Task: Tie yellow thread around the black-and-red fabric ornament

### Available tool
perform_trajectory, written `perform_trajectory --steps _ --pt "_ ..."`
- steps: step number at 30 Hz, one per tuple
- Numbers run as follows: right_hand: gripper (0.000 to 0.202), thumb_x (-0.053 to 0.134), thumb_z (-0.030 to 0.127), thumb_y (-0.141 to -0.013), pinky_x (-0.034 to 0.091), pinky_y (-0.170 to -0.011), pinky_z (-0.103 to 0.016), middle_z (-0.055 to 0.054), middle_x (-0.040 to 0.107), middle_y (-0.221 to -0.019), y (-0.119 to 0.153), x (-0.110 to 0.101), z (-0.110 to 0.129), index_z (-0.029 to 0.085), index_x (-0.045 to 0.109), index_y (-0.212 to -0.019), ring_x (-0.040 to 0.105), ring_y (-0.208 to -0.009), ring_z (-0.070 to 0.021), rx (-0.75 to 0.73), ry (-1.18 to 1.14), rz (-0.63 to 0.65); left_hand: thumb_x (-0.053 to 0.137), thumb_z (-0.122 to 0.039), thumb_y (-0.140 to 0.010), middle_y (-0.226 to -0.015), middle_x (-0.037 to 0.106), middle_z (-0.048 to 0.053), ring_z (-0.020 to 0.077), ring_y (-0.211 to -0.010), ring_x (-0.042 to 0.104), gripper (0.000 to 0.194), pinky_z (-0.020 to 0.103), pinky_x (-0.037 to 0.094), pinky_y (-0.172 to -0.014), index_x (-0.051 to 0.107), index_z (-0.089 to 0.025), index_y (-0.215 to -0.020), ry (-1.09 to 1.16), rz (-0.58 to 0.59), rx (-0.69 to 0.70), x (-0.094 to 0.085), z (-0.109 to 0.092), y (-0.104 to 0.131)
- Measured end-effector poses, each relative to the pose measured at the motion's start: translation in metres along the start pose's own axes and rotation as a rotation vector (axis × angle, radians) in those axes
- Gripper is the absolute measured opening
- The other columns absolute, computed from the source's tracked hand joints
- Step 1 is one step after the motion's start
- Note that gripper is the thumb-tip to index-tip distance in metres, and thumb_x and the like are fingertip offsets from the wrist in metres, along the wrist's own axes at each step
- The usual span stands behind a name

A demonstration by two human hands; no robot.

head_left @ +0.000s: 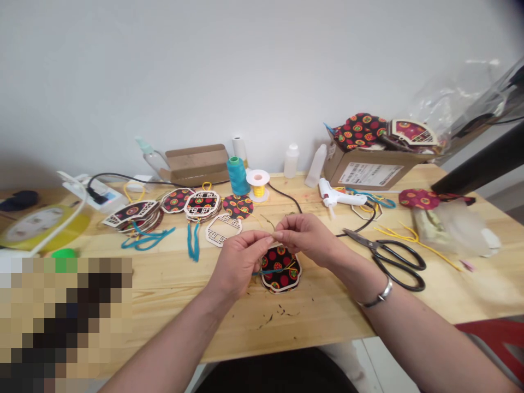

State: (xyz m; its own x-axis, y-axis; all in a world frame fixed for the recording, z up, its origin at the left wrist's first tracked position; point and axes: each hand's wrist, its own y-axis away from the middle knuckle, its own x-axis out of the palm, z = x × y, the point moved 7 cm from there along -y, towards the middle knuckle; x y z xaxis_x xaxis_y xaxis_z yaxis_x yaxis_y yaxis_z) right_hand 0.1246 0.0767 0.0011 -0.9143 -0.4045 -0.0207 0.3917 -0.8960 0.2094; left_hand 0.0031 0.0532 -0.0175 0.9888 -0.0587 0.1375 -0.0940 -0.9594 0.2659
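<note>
Just above the table, my left hand (239,259) and my right hand (307,237) meet fingertip to fingertip, both closed in a pinch. A thin olive-coloured cord (268,222) sticks up beside the right fingers; most of it is hidden in the pinch. Below them lies a fabric ornament (282,281) with a pale scalloped frame and black, red-patterned cloth. Teal and yellow strands (280,269) cross its face. Past my left hand is a pale lattice frame (216,232), with a round patterned cloth piece (238,207) behind it.
Black-handled scissors (385,256) and yellow cords (409,237) lie to the right, with a white glue gun (339,195) behind. A teal thread cone (237,176) and yellow spool (258,186) stand at the back. Finished-looking ornaments (135,215) lie left; a carton (368,168) stands back right.
</note>
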Motion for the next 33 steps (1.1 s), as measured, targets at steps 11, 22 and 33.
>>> perform_trajectory --steps 11,22,33 --pt "0.014 0.055 0.022 -0.078 0.034 -0.054 -0.023 0.003 0.051 -0.055 0.0 -0.01 0.015 0.015 0.057 -0.066 0.044 -0.053 -0.0088 -0.179 0.351 -0.158 0.062 -0.04 -0.075 -0.076 0.062 0.001 0.0047 -0.047 0.042 0.03 0.02 0.034 -0.043 0.069 -0.017 -0.094 -0.079 -0.078 0.125 -0.008 -0.006 0.001" --pt "0.012 0.051 0.015 -0.082 0.036 -0.061 -0.026 -0.003 0.062 -0.069 0.003 -0.016 0.023 0.016 0.056 -0.071 0.053 -0.066 -0.0144 -0.292 0.749 -0.365 0.06 -0.026 -0.076 -0.115 0.056 0.01 0.0239 -0.118 0.047 0.013 0.038 0.038 -0.098 0.07 -0.018 -0.075 -0.694 -0.277 0.457 -0.014 -0.033 0.005" --pt "0.011 0.05 0.016 -0.082 0.037 -0.063 -0.027 -0.002 0.063 -0.069 0.005 -0.027 0.026 0.017 0.056 -0.072 0.054 -0.066 -0.0146 -0.3 0.695 -0.452 0.061 -0.025 -0.076 -0.115 0.056 0.009 0.0252 -0.113 0.052 0.01 0.038 0.047 -0.086 0.066 -0.019 -0.07 -0.572 -0.267 0.594 -0.008 -0.043 0.018"
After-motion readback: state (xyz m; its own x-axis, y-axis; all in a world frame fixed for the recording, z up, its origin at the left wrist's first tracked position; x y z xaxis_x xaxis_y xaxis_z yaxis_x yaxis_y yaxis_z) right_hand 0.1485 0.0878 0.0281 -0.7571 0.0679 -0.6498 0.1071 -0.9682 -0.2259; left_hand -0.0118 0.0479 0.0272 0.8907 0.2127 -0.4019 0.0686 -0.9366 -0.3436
